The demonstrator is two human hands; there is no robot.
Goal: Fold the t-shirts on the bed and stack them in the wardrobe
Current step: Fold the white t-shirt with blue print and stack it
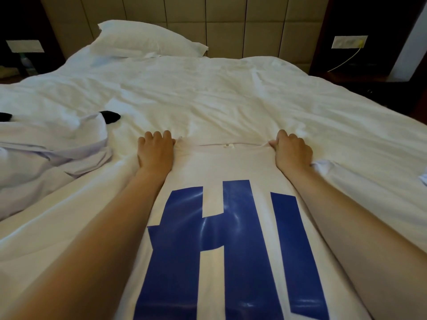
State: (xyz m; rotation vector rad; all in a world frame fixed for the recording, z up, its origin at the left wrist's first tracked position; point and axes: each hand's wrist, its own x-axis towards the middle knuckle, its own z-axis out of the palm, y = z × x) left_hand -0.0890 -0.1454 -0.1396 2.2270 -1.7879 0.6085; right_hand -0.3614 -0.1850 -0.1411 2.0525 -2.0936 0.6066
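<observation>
Lower t-shirt (231, 168) beyond the frame edge.

We look over a wide white bed (208, 88) in a dim, softly lit bedroom.
At twelve o'clock stands a beige padded headboard (208, 24) in square panels, and a white pillow (147, 40) lies against it at eleven. Dark wall panelling flanks it, with a pale wall plate (25, 46) at ten and a socket plate (349, 41) at two, where a yellow cable (344, 60) runs down toward a dark nightstand (360, 82).

A single head-worn wide-angle view looks forward and down along the bed (231, 93), close above it, toward the headboard (208, 17).
</observation>
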